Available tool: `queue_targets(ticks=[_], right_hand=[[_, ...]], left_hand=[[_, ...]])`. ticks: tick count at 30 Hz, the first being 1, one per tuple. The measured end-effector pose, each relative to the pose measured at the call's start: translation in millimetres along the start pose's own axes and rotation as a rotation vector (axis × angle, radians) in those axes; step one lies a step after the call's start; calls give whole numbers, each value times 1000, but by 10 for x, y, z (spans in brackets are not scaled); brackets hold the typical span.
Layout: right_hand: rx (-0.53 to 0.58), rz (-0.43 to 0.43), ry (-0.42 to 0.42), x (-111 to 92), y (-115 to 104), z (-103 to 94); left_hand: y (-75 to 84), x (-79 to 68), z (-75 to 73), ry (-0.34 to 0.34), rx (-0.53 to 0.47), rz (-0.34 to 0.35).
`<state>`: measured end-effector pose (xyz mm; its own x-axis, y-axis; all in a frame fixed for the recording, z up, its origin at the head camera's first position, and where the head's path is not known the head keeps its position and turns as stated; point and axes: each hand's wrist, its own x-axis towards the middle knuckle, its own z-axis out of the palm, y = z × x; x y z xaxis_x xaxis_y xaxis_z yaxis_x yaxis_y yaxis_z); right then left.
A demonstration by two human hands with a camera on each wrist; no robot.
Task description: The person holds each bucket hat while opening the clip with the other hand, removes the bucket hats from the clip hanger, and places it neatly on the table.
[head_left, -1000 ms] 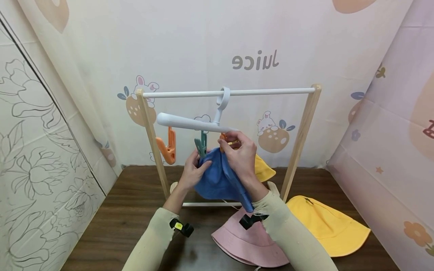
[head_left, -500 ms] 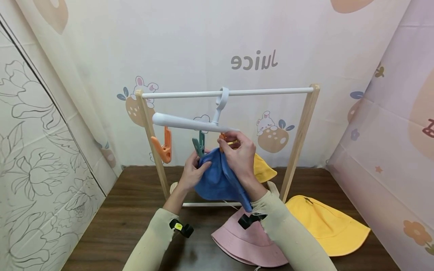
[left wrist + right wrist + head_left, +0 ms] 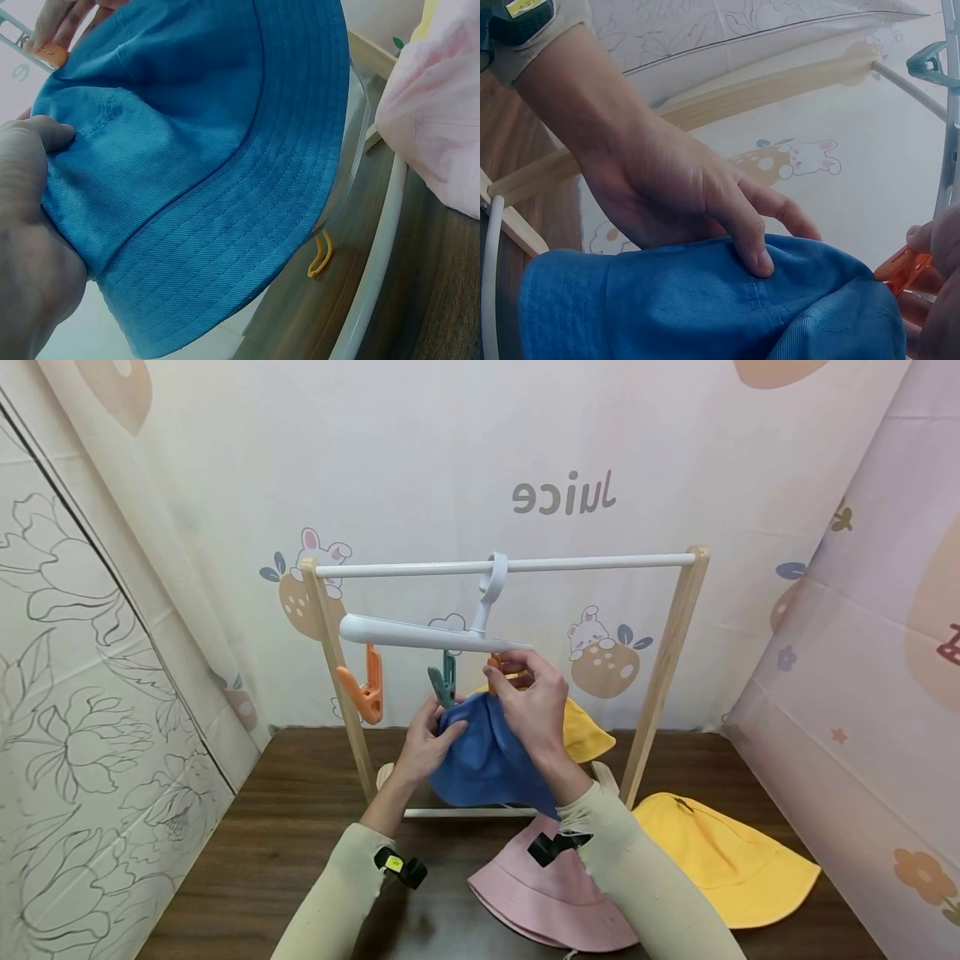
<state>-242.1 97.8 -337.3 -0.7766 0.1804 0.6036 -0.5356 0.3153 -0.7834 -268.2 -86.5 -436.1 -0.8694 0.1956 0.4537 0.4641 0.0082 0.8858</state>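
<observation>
A blue bucket hat (image 3: 480, 764) hangs crown-up below the white hanger (image 3: 412, 634). My left hand (image 3: 426, 745) pinches the side of its crown, thumb on the near face. With thumb and fingers my right hand (image 3: 534, 697) grips a small orange clothespin (image 3: 494, 667) under the hanger. In the right wrist view, that orange clothespin (image 3: 901, 268) meets the top of the crown; its far side is hidden by my fingers. A green clothespin (image 3: 444, 679) dangles just above my left hand, and another orange clothespin (image 3: 365, 689) hangs at the hanger's left end.
The hanger hooks onto the white rod (image 3: 592, 562) of a wooden-legged rack. Behind my right hand hangs a yellow hat (image 3: 585, 735). On the dark table (image 3: 255, 860) lie a pink bucket hat (image 3: 551, 893) and a second yellow hat (image 3: 723, 864).
The blue hat's brim has spread and turned slightly, so its folded right edge shows less. The hanger's left end has swayed a little. Both hands keep their hold.
</observation>
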Motion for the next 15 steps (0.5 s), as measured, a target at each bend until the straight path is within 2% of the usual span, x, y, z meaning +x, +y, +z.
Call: queue_targets(ticks=[15], right_hand=[[2,2,0,-2,10,7]], left_hand=[[-18,-25,-18,-9,8,20]])
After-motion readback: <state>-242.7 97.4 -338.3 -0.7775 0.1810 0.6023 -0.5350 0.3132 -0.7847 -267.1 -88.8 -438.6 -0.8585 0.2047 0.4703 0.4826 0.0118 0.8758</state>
